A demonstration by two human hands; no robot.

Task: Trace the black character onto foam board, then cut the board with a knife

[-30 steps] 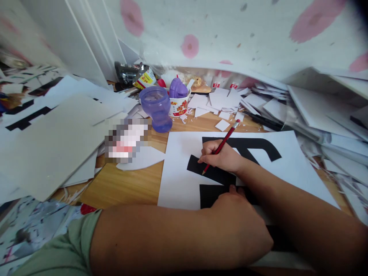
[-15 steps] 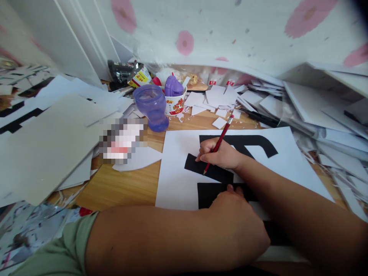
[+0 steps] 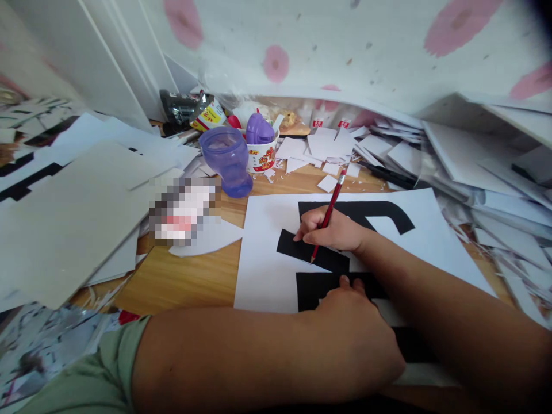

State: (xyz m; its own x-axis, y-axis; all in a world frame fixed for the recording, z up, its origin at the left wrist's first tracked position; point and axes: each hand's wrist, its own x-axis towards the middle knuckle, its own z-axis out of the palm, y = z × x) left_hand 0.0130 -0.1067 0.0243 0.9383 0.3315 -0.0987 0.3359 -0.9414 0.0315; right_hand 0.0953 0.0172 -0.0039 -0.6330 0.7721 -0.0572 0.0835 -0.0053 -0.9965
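Fingers of our right hand (image 3: 331,229) are clamped on a red pencil (image 3: 333,200), right of the frame's centre. We hold it tilted, eraser end up, its point at the lower edge of a slanted black bar (image 3: 297,247) on a white sheet (image 3: 259,253); we cannot tell whether the point touches. Our left hand (image 3: 362,328), at lower centre-right, rests two fingertips side by side on the black band (image 3: 311,284) just below that bar; we cannot tell how its other fingers lie. The sheet spreads over the wooden surface (image 3: 172,282), from the centre toward the right. Near the upper centre we have a purple cup (image 3: 226,158) just beside a printed paper bowl (image 3: 261,157). White boards (image 3: 77,213) fill the left, and white scraps (image 3: 321,144) lie at upper right of centre.
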